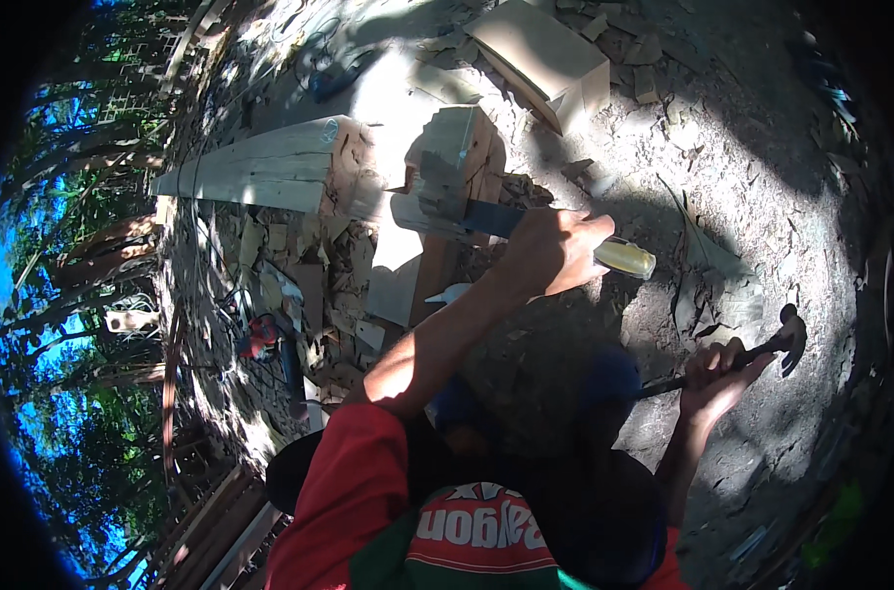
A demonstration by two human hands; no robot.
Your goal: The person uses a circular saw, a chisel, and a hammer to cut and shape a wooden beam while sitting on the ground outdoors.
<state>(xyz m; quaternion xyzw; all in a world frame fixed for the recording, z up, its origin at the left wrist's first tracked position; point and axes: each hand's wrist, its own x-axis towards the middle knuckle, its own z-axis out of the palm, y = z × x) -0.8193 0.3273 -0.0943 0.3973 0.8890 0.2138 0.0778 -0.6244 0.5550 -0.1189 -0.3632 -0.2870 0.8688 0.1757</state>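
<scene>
Your right hand (pixel 713 385) is curled tight around a hammer (pixel 788 340), with its head sticking out to the right. A bit farther out, your left hand (pixel 557 254) is closed around a chisel (pixel 628 259) with a yellow handle, and its flat blade points left and meets the big piece of wood (pixel 454 162). Wood chips (pixel 314 231) lie near it. Past that, a pale block (pixel 550 54) sits on the ground (pixel 717 54).
</scene>
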